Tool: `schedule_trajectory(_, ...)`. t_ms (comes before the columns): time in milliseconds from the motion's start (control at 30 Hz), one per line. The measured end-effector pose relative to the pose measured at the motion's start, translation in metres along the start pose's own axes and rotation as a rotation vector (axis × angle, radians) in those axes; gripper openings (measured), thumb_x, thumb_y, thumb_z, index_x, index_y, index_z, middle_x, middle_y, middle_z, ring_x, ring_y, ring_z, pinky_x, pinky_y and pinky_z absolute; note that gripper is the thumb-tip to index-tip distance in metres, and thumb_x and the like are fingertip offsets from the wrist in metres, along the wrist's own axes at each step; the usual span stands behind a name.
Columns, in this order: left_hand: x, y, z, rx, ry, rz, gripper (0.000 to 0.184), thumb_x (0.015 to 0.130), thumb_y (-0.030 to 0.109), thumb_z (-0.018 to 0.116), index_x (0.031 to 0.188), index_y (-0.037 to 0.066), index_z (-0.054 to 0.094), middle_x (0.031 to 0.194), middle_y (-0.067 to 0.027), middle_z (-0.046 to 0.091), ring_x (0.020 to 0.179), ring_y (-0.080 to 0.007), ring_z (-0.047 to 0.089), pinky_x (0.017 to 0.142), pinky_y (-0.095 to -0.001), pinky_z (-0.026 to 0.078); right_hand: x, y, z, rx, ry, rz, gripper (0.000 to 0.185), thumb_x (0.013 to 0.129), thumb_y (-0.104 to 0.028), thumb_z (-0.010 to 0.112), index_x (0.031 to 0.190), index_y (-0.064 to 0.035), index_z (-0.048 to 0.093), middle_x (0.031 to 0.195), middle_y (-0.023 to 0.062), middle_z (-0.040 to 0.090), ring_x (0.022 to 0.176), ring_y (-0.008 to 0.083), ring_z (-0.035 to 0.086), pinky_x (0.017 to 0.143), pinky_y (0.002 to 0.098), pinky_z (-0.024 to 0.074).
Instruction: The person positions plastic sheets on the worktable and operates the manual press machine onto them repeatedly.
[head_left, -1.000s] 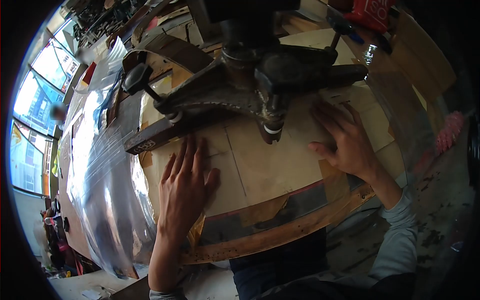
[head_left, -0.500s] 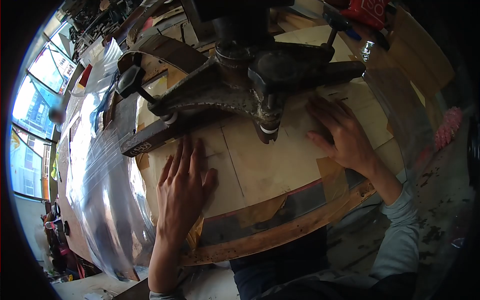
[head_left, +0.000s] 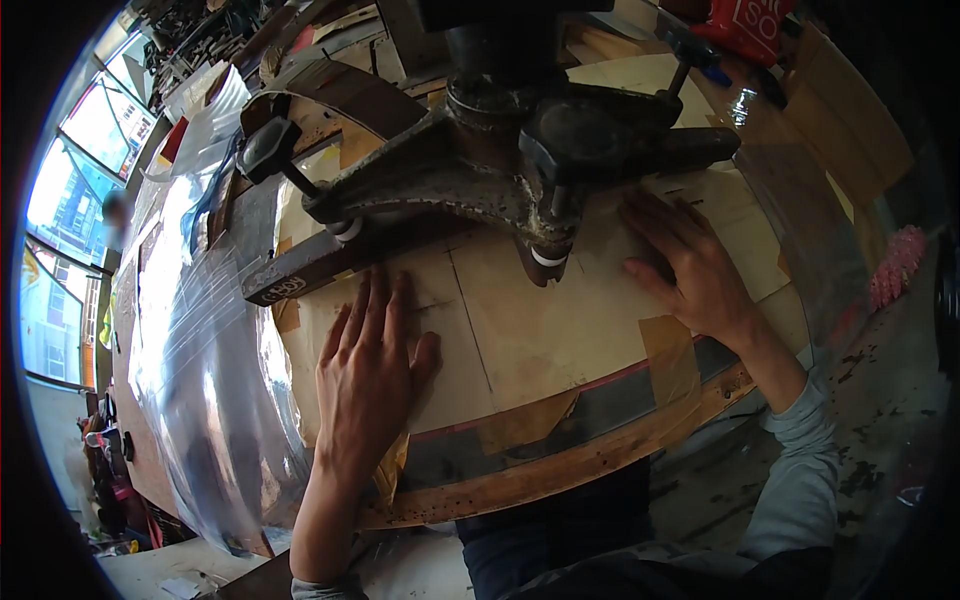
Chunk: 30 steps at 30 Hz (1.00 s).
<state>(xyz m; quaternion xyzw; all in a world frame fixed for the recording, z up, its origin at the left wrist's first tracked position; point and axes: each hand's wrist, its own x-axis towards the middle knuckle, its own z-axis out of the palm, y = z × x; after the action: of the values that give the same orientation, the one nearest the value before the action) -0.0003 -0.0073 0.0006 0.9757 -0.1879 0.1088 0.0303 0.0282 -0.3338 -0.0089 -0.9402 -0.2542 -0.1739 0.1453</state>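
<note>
The sheet [head_left: 525, 345] lies beneath the machine [head_left: 430, 170], already marked with a line [head_left: 468, 310] and taped, left hand [head_left: 365, 385] and right hand [head_left: 695, 275] resting on it outstretched, empty; what remains, I cannot tell.

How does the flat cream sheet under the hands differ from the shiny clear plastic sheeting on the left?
The flat cream sheet looks matte and opaque, while the shiny clear plastic sheeting shows bright reflections. The flat cream sheet lies beneath the bare left hand and bare right hand; the plastic sheeting lies left of both. Both are broad sheets.
</note>
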Motion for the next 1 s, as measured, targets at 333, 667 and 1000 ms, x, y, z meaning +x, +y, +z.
schedule_trajectory(333,-0.0005,0.0004,-0.0007,0.002,-0.006,-0.001,0.055,0.088,0.028,0.057,0.134,0.0,0.046,0.14,-0.0244,0.044,0.127,-0.0326,0.048,0.105,-0.0438,0.039,0.0007,0.0001,0.0012,-0.016,0.009,0.017,0.042,0.087,-0.024,0.064,0.12,0.0012,0.057,0.125,0.0184,0.058,0.119,0.034,0.052,0.105,0.0526,0.0356)
schedule_trajectory(667,-0.0016,-0.001,0.0015,0.006,0.013,0.007,0.055,0.088,0.029,0.057,0.134,0.0,0.046,0.139,-0.0245,0.044,0.127,-0.032,0.048,0.105,-0.0434,0.038,-0.0001,0.0018,0.0031,-0.019,-0.009,0.024,0.041,0.089,-0.021,0.061,0.124,-0.0013,0.055,0.128,0.0168,0.056,0.121,0.0337,0.051,0.105,0.0529,0.0338)
schedule_trajectory(1000,-0.0018,-0.0002,0.0032,0.003,0.057,0.018,0.053,0.088,0.028,0.055,0.131,-0.003,0.048,0.137,-0.0263,0.046,0.127,-0.0327,0.047,0.103,-0.0452,0.04,0.0006,0.0022,0.0025,-0.022,-0.012,0.028,0.041,0.089,-0.018,0.059,0.128,-0.0048,0.052,0.131,0.0163,0.053,0.12,0.0351,0.05,0.105,0.0478,0.0345)
